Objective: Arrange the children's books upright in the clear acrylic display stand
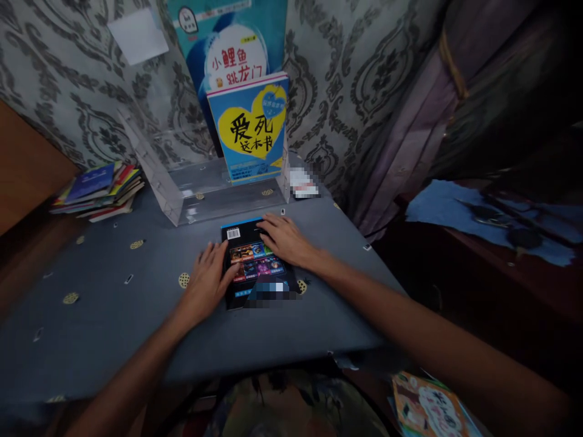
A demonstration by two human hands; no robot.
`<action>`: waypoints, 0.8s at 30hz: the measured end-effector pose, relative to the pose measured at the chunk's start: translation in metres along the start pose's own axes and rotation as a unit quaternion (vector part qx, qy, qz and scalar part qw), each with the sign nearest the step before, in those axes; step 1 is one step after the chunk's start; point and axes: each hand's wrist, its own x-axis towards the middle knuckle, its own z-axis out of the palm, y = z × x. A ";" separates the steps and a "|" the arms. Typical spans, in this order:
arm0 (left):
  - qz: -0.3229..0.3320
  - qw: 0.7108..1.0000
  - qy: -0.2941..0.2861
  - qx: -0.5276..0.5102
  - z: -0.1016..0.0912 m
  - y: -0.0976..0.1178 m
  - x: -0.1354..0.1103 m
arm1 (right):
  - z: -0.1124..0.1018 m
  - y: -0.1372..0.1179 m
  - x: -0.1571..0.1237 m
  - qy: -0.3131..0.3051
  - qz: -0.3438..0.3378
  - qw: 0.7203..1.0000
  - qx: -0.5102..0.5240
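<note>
A dark book (255,267) with small colourful pictures and a barcode lies flat on the table in front of me. My left hand (209,276) rests along its left edge, fingers stretched out and the thumb over the cover. Across its upper right part lies my right hand (286,240), fingers extended over the top edge. Neither hand is wrapped round the book. Behind it stands a clear book rack (223,203). A blue book with a yellow heart (255,133) is upright in the rack, in front of a taller teal book (191,54).
A stack of books (102,188) sits at the table's left rear. Patterned curtain (337,79) hangs behind the table. Right of the rack lies a partly blurred pale item (303,182). Blue cloth (437,212) lies on another surface at right; an orange-covered book (428,406) is lower right.
</note>
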 end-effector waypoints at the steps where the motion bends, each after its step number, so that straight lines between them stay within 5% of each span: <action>1: -0.001 0.999 -0.006 -0.032 -0.001 0.000 0.002 | 0.002 -0.002 -0.001 -0.003 0.003 1.000 -0.008; 6: -0.067 0.954 0.015 -0.291 -0.009 0.000 0.011 | 0.007 -0.003 -0.001 0.006 0.001 1.000 -0.026; 11: -0.225 0.809 0.077 -0.538 -0.012 0.000 0.020 | 0.008 0.000 -0.001 0.018 0.002 1.000 -0.025; 14: -0.257 0.743 -0.005 -0.617 -0.008 0.012 0.026 | 0.007 0.000 -0.001 0.017 -0.004 0.999 -0.028; 17: -0.221 0.726 -0.055 -0.649 -0.006 0.023 0.030 | 0.006 0.001 -0.001 0.028 0.007 0.999 -0.017; 24: -0.175 0.745 -0.029 -0.643 -0.018 0.024 0.036 | 0.006 0.020 0.010 0.090 0.108 0.975 0.171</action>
